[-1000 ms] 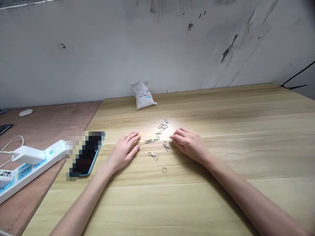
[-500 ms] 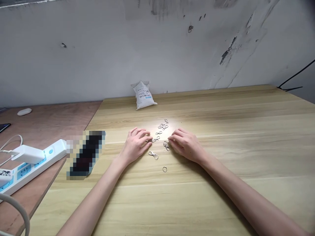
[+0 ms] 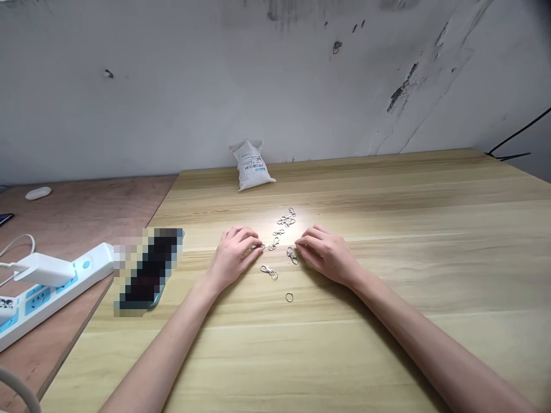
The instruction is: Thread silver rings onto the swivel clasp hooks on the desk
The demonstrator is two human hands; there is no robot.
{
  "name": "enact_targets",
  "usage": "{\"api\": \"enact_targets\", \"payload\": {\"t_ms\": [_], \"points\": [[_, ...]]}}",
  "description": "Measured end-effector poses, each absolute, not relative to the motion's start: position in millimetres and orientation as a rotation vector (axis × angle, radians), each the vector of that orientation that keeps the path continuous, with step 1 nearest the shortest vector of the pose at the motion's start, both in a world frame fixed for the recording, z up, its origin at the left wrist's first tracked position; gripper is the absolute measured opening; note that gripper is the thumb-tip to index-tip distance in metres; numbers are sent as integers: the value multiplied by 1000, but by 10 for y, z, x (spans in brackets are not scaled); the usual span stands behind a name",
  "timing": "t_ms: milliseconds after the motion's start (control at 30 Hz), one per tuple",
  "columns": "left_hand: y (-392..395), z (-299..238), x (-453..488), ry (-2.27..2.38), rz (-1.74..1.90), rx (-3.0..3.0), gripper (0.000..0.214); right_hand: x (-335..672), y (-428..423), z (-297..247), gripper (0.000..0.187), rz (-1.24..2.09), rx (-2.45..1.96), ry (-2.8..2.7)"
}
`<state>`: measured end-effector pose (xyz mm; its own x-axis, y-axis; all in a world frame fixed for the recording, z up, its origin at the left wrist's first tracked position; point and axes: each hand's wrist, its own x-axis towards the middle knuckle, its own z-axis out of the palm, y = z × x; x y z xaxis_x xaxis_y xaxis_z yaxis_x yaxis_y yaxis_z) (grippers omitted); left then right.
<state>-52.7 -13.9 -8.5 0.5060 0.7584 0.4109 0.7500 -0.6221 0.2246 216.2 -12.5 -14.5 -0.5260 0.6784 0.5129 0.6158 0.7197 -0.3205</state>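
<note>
My left hand [image 3: 236, 256] rests on the table with thumb and index finger pinched on a silver swivel clasp [image 3: 257, 246]. My right hand [image 3: 327, 252] lies opposite, fingers curled together; whether anything is between its fingertips is hidden. Just beside those fingertips is a swivel clasp with a ring [image 3: 293, 256]. Between the hands lies another clasp [image 3: 274, 244], and nearer to me are a clasp with a ring [image 3: 269, 272] and a single loose split ring [image 3: 289, 297]. Several more clasps [image 3: 286, 221] form a loose cluster farther back.
A white printed plastic pouch [image 3: 253, 166] stands at the back by the wall. On the left are a blurred-out phone [image 3: 150, 267] and a white power strip [image 3: 55, 292] with plugs and cables. A small white case [image 3: 38, 193] sits on the brown side table [image 3: 107, 201].
My left hand has drawn slightly left with the pinched clasp, separating it from the neighbouring clasp. My right hand is nearly still. The view has shifted a little.
</note>
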Motion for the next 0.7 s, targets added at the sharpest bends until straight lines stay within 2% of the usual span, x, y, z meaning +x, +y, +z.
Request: {"api": "enact_targets", "payload": {"t_ms": [200, 333, 433, 500, 633, 700], "points": [[-112, -63, -470, 1295, 721, 2947, 17, 2166, -123, -134, 17, 161, -979, -2296], [-155, -26, -430, 1323, 815, 2846, 16, 2103, -165, -94, 16, 239, -963, -2239], [-258, 47, -340, 1289, 1081, 2560, 13, 1987, -259, -31, 17, 438, -921, -2140], [-340, 96, -262, 1201, 1189, 2348, 10, 1900, -333, 17, 28, 640, -874, -2084], [-444, 132, -157, 1110, 1158, 2140, 8, 1806, -420, 72, 16, 916, -782, -2018], [-453, 121, -148, 1109, 1140, 2113, 9, 1812, -421, 72, 20, 956, -797, -2000]]}}
